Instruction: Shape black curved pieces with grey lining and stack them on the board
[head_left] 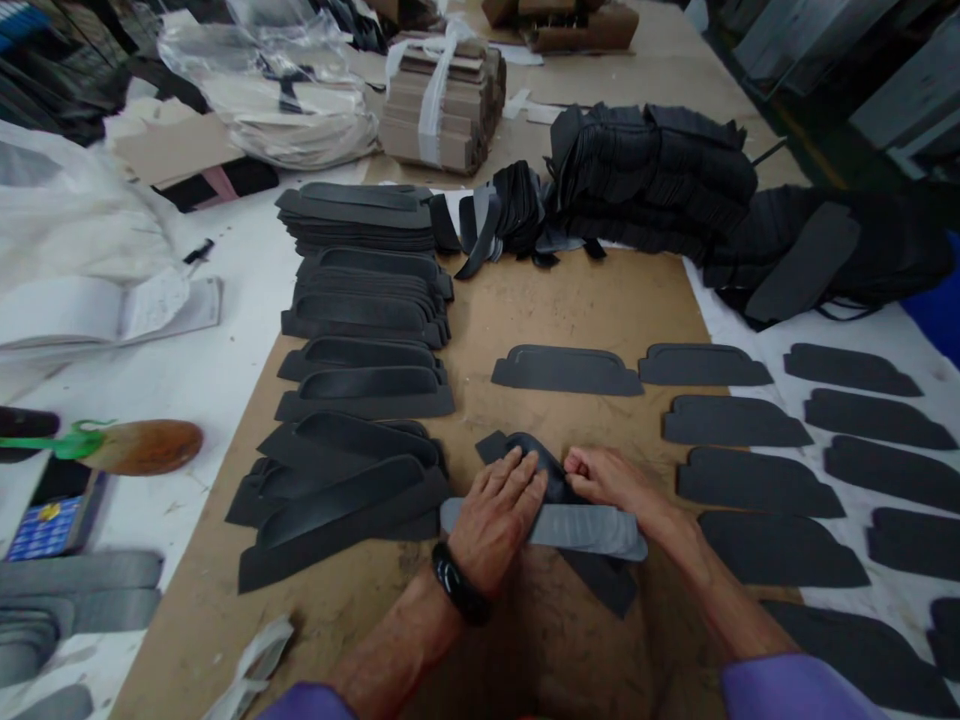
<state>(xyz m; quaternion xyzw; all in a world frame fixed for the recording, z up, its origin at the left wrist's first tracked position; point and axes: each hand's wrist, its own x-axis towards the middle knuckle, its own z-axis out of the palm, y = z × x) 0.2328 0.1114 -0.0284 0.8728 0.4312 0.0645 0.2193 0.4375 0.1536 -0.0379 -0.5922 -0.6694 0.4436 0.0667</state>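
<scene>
My left hand (501, 510), with a black band on its wrist, lies flat with fingers stretched over a dark, glossy-topped panel (553, 478) that rests diagonally on the brown board. My right hand (606, 480) is closed, its curled fingers at the right edge of this panel; the fingertips are partly hidden. Across the lower part of the panel lies a bundle of grey strips (581, 528), partly under my left hand. Left of my hands is a loose pile of dark panels (337, 500) with raised curved tops.
Flat dark pieces (757, 483) lie in rows at right. Stacked panels (360, 225) and black bundles (652, 170) stand behind the brown board (570, 300). At left are a brown-handled tool (150, 446), an open notebook (97, 310) and grey strips (82, 590).
</scene>
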